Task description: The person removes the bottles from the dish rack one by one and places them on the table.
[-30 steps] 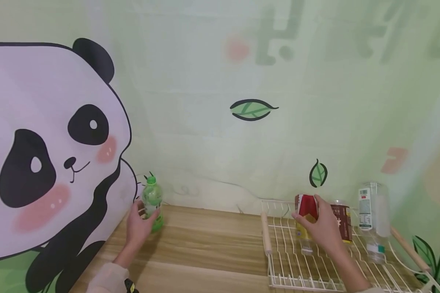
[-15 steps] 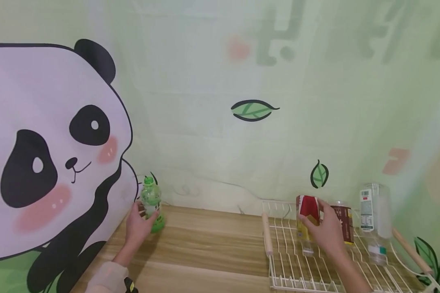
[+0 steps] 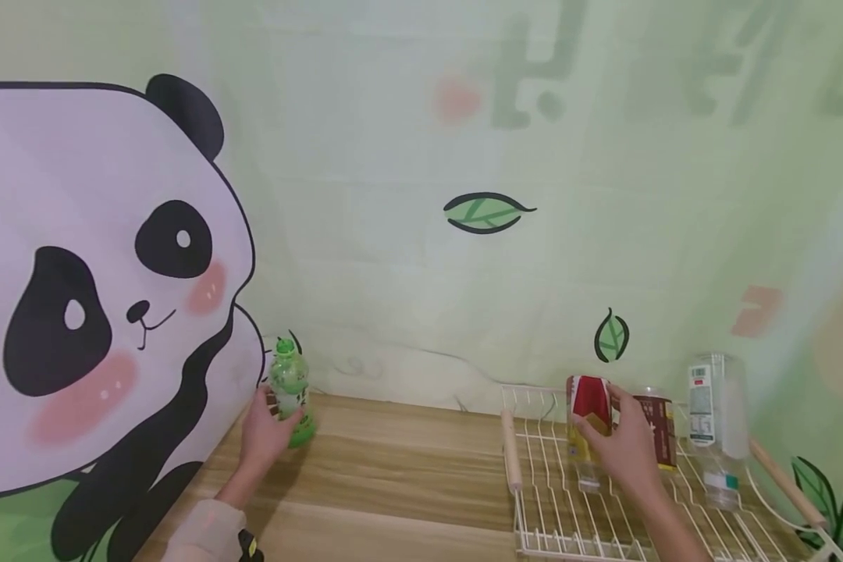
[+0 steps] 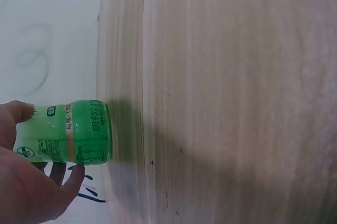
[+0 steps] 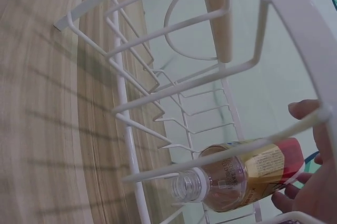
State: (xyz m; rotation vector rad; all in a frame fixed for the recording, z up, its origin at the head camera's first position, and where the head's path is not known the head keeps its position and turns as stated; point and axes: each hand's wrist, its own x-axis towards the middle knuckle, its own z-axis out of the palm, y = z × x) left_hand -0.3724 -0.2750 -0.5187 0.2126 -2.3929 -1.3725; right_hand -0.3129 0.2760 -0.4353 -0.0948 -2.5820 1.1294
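Observation:
At the left, my left hand holds a green drink bottle upright, thumb on one side and fingers on the other. Its base is right at the wooden tabletop in the left wrist view. My right hand is around an upside-down plastic bottle with a red and yellow label, its fingers spread. In the right wrist view a gap shows between one side of this bottle and the nearest digit. The bottle's uncapped neck points down among the wires of the white rack.
A bottle with a maroon label stands in the rack just behind my right hand. Further right is a clear bottle with a white label. Wooden handles flank the rack. Behind the wooden table hangs a panda-printed backdrop.
The green bottle's top has tipped slightly left. My right hand has shifted a little to the right on its bottle, which stays in the rack. The left hand keeps its place.

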